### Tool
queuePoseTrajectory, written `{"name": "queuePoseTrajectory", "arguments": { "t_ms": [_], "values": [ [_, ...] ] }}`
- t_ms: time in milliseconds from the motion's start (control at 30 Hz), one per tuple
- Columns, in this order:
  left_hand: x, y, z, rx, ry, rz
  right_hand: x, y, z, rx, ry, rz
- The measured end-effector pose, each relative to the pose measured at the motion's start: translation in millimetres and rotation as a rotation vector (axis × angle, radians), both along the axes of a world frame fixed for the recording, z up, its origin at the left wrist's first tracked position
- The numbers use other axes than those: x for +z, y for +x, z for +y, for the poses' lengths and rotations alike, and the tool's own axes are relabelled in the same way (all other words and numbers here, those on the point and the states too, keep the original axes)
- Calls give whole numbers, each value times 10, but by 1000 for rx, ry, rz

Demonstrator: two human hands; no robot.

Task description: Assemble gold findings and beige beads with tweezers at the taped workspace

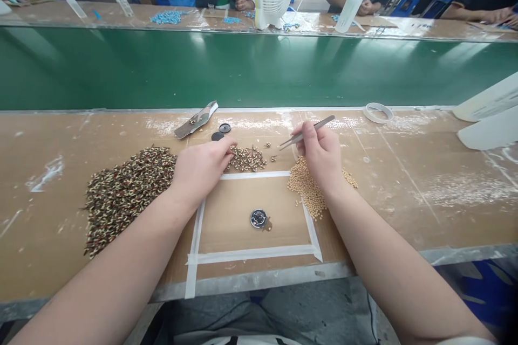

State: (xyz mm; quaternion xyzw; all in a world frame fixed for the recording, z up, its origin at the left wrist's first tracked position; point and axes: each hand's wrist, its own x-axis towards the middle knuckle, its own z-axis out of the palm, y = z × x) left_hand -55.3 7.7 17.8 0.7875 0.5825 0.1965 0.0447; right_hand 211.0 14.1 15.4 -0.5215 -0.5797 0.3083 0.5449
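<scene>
Two hands work at the table [60,135]. The right hand [321,156] pinches metal tweezers [306,132] closed-fisted above a heap of pale beads [307,186]. The left hand [202,167] rests with fingertips curled on a small pile of ringed parts [247,159], beside a large heap of dark parts [125,191]; whether it grips any, I cannot tell.

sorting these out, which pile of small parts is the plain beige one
The pile of beige beads under the right hand; the other two piles are mottled dark and cream.
</scene>
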Motion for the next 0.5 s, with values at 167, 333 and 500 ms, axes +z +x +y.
{"name": "queuePoseTrajectory", "arguments": {
  "t_ms": [167,333,500],
  "values": [
    [32,-16,-26,-11,74,162,1,167,75,-7,61,-340],
    [70,24,-70,-26,63,30,-18,243,146,106,-43,-552],
    [93,145,-144,-68,-10,-157,4,220,104,175,-105,-658]
  ]
}}
